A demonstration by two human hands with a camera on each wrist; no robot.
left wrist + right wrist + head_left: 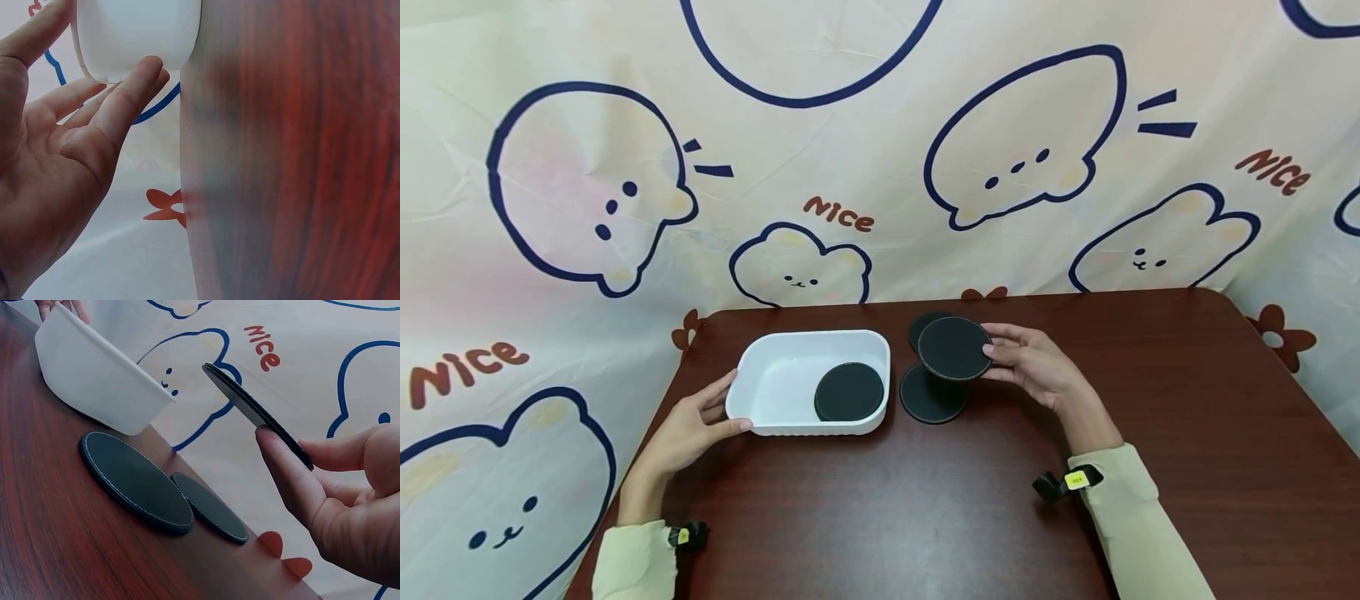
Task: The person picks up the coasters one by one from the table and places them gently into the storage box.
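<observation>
A white plastic tray (775, 375) stands on the table with a round black coaster (850, 392) lying in its right half. At the tray's left end my left hand (696, 429) holds it, thumb at the near corner and fingers along the side. My right hand (1030, 362) pinches another black coaster (953, 348) by its right edge, thumb on one face and fingers on the other. This coaster is raised and tilted in the right wrist view. Below it on the table lie a nearer stitched coaster (134, 481) and a farther coaster (209, 509), partly covered in the head view.
The dark wooden table (880, 517) extends toward me and to the right. Behind its far edge hangs a pale cloth (895, 167) printed with blue-outlined bears. Each wrist carries a black strap, one seen on the right wrist (1067, 482).
</observation>
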